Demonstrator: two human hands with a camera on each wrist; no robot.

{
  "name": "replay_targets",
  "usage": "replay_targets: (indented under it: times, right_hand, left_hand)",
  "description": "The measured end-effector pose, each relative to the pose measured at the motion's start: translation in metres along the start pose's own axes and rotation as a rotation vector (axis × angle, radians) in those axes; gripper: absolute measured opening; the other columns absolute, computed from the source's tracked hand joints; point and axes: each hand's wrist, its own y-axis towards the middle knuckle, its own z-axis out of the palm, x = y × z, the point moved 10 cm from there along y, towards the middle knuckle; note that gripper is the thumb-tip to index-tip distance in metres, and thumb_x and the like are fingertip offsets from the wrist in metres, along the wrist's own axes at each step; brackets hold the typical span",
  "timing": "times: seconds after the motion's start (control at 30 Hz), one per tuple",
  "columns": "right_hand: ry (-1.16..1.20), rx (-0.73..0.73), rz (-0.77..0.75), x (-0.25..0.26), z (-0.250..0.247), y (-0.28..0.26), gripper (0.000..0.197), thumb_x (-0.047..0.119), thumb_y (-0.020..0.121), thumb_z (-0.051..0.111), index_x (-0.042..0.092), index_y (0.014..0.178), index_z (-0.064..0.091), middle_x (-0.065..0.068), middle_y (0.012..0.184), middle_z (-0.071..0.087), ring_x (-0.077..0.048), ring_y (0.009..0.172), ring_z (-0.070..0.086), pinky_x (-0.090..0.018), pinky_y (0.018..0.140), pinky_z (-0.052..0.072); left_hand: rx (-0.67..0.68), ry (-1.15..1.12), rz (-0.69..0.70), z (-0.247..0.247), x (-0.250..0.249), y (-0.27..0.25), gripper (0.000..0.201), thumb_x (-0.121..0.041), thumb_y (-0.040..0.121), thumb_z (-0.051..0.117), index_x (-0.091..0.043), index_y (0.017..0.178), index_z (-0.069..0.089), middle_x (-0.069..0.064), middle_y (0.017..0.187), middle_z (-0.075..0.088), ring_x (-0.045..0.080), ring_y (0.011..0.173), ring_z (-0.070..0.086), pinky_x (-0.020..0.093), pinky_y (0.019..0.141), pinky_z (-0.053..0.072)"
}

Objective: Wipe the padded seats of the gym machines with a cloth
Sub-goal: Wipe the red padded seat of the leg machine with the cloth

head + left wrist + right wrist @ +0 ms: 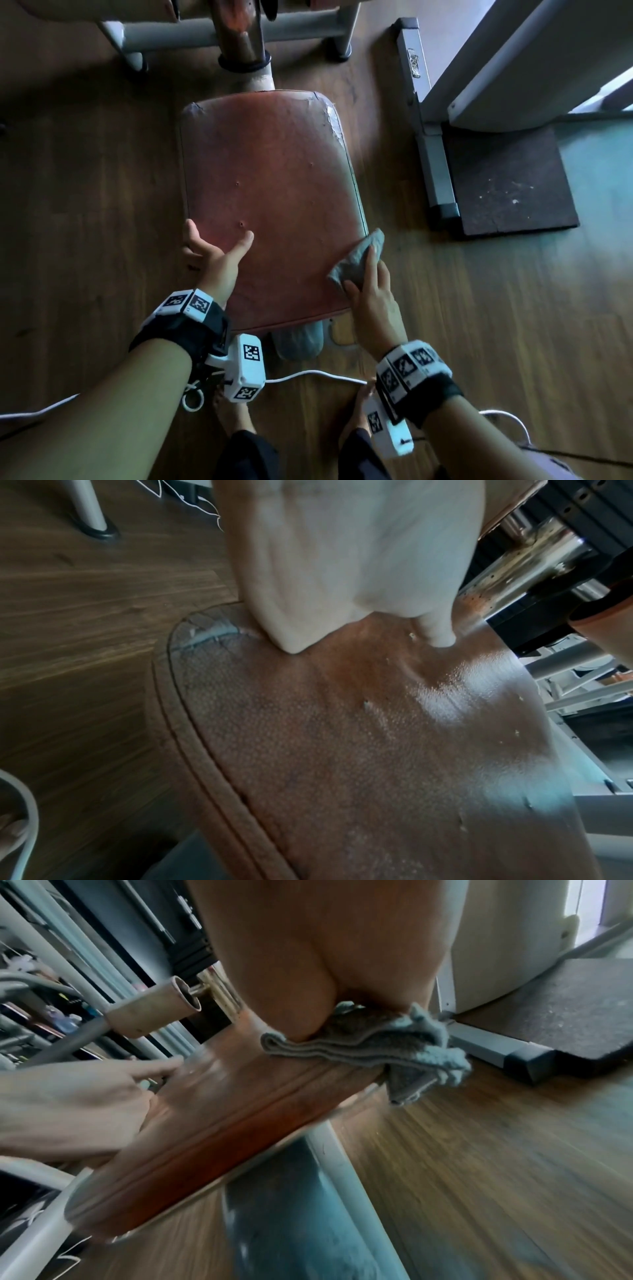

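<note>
The right hand (329,969) presses a folded grey cloth (369,1045) onto the far corner of the reddish-brown padded seat (219,1118), and part of the cloth hangs over the seat's edge. The left hand (75,1104) rests on the seat's opposite side, fingers (161,1066) stretched across the top. Below lies a wooden floor (479,1164); a dark mat (565,1010) lies beyond the cloth. A beige tube (154,1015) juts out behind the seat.

A gym; a worn red padded seat (270,192) stands on a metal post above a dark wood-plank floor (85,192); pale grey steel machine frames (219,32) surround it; a black rubber mat (507,181) lies under the base of the next machine; a stack of black weight plates (589,515) shows behind chrome tubing.
</note>
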Motion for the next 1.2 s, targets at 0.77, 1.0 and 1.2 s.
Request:
replay_targets:
  times: [0.77,1.0,1.2]
  right_hand:
    - [0.438,-0.483,0.393,-0.002,0.055,-0.054,0.078,0.015,0.097,0.052,0.008,0.153,-0.001,-0.011,0.161,0.005,-0.022,0.149,0.006,-0.027,0.119,0.009]
    - [0.524,-0.525,0.42,0.023,0.087,-0.062,0.076,0.014,0.099,0.047,0.008,0.153,-0.007,-0.01,0.161,-0.008,-0.018,0.148,-0.008,0.0,0.103,-0.008]
    - [0.559,-0.564,0.392,0.004,0.06,-0.055,0.085,0.032,0.085,0.045,0.014,0.154,-0.001,-0.004,0.162,0.002,-0.012,0.148,0.003,-0.031,0.121,0.007]
  left_hand:
    - [0.355,0.278,0.113,-0.023,0.005,0.006,0.099,-0.031,0.087,0.069,-0.039,0.15,-0.006,0.02,0.16,0.004,0.031,0.143,0.026,0.044,0.115,0.027]
    - [0.332,0.537,0.513,-0.045,-0.033,0.024,0.101,-0.028,0.072,0.084,-0.025,0.148,0.017,0.012,0.152,0.018,0.029,0.136,0.034,0.034,0.108,0.03]
    - [0.324,0.585,0.625,-0.042,-0.041,0.03,0.116,-0.034,0.066,0.086,-0.024,0.155,0.011,0.003,0.163,0.001,0.02,0.149,0.009,0.03,0.116,0.015]
